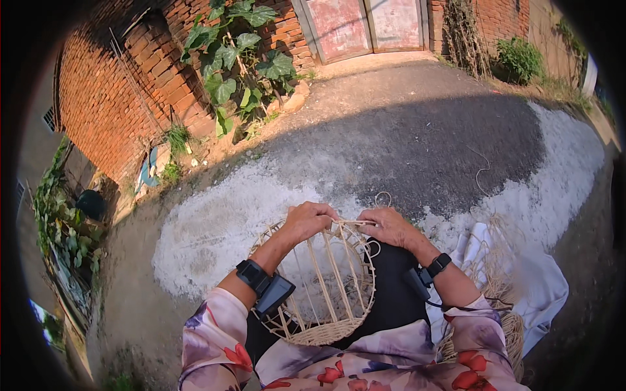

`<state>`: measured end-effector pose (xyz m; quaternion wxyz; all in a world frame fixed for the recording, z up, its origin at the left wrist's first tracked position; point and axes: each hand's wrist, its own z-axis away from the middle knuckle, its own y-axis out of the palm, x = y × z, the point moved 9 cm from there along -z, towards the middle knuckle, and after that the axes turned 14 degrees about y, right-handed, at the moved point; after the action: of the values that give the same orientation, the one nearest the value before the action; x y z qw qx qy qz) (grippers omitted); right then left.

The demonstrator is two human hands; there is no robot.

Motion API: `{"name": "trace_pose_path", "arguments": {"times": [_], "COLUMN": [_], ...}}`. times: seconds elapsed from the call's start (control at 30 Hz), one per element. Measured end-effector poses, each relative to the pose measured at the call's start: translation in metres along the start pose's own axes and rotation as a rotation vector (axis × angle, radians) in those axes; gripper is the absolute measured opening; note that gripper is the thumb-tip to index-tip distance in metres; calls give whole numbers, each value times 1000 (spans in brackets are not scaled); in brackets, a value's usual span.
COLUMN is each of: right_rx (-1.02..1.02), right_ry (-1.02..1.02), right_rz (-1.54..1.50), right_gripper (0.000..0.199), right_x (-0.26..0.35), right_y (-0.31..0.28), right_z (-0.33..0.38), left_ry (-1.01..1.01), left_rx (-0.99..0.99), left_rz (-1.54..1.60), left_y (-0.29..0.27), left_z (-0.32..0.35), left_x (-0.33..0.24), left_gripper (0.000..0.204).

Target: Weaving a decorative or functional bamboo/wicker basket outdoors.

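A round, half-woven wicker basket (326, 333) of pale cane rests on my lap, with spaced slats running across its open middle. My left hand (305, 221) is closed on its far rim, fingertips curled around the edge. At the rim's far right, my right hand (391, 228) pinches a pale cane strand (353, 222) that stretches between both hands. A thin loop (383, 198) of cane sticks up beyond the right fingers, and another curls below them. The fingertips' exact hold is partly hidden. Both wrists wear black straps with small devices.
Tangled loose cane (499, 274) and a coiled bundle (515, 332) lie on white cloth (544, 287) at my right. One stray strand (482, 171) lies on the dark pavement. Farther off stand a brick wall (111, 111), a leafy vine (244, 58) and a faded red double door (365, 26).
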<state>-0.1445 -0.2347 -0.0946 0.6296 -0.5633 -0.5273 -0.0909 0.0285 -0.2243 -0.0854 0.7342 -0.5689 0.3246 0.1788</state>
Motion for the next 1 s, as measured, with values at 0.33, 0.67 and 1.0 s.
{"name": "trace_pose_path", "arguments": {"times": [0.33,0.67,1.0], "right_rx": [209,-6,-58], "right_ry": [935,164,74], "right_rz": [845,-101,-171], "right_gripper": [23,39,14], "right_x": [-236,-30,57], "right_y": [-148,-27,0], "right_z": [163,24,37], "left_ry": [56,67,79], "left_rx": [-3,-22,-60], "left_rz": [-150,-102,-79], "left_y": [-3,0,-5], "left_z": [0,-2,4], "left_x": [-4,-4,-3], "left_gripper": [24,27,25]}}
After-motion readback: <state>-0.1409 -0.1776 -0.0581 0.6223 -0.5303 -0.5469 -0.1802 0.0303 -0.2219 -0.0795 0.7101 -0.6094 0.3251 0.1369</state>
